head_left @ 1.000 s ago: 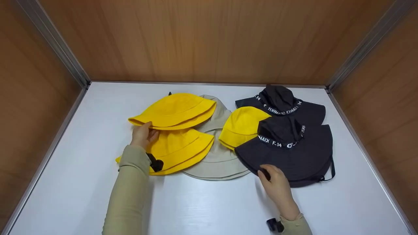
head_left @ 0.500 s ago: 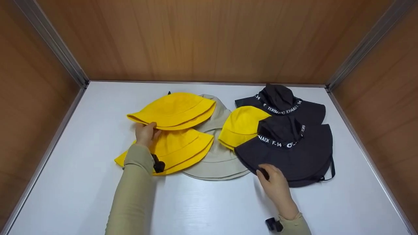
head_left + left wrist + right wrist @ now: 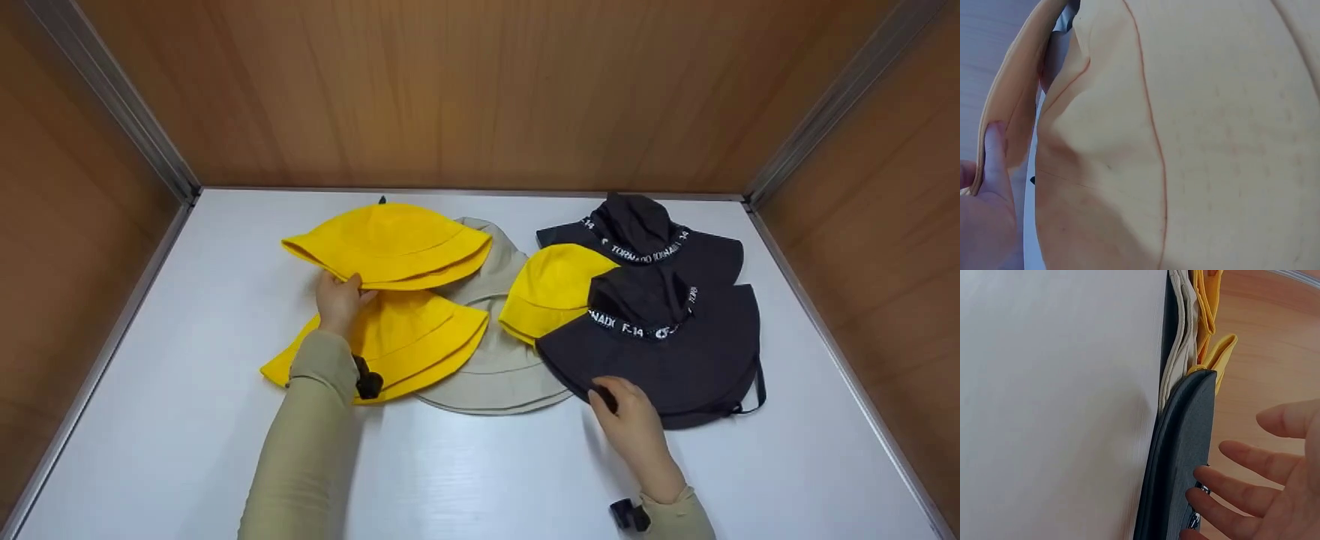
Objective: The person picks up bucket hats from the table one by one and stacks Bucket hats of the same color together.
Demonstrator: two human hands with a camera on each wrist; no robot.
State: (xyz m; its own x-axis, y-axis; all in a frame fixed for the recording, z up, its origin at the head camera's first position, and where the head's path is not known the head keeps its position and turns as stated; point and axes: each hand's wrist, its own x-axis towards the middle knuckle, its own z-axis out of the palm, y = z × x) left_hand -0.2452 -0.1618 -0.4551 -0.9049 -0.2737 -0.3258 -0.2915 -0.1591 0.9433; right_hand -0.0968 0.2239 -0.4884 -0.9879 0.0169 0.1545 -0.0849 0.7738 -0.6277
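My left hand [image 3: 341, 301] pinches the near-left brim of the upper yellow bucket hat [image 3: 390, 244], thumb on one face of the cloth and fingers on the other. In the left wrist view that hand [image 3: 991, 208] grips the brim edge at the far left. A second yellow bucket hat [image 3: 420, 341] lies just below it and fills most of the left wrist view. My right hand [image 3: 634, 424] hovers by the front brim of a black hat [image 3: 690, 367] with white lettering. Its loosely spread fingers [image 3: 1241, 486] hold nothing in the right wrist view.
Under the yellow hats lies a beige hat [image 3: 495, 386]. A third yellow hat [image 3: 559, 285] is partly covered by the front black hat. Another black hat [image 3: 637, 232] sits behind it. Wooden panels [image 3: 480, 97] enclose the white table [image 3: 450, 480] at the back and sides.
The left hand has moved slightly right and away from me, raising the upper yellow hat a little toward the back panel. The right hand has stayed in place.
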